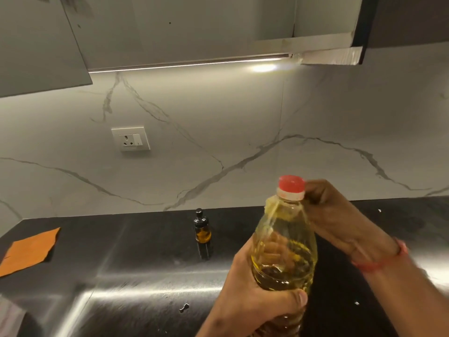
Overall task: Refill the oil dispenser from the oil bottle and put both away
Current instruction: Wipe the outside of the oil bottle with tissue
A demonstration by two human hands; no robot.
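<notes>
Holding one oil bottle with both hands above the dark glossy counter.

I see my left hand wrapped around the clear plastic body, my right hand pinching the round red cap. One small dark glass oil dispenser stands behind, apart. One orange cloth lies left, its edge cut off.

A white marble wall fills mid-frame, a socket at left; a light strip glows under upper cabinets; a black counter runs below.
</notes>
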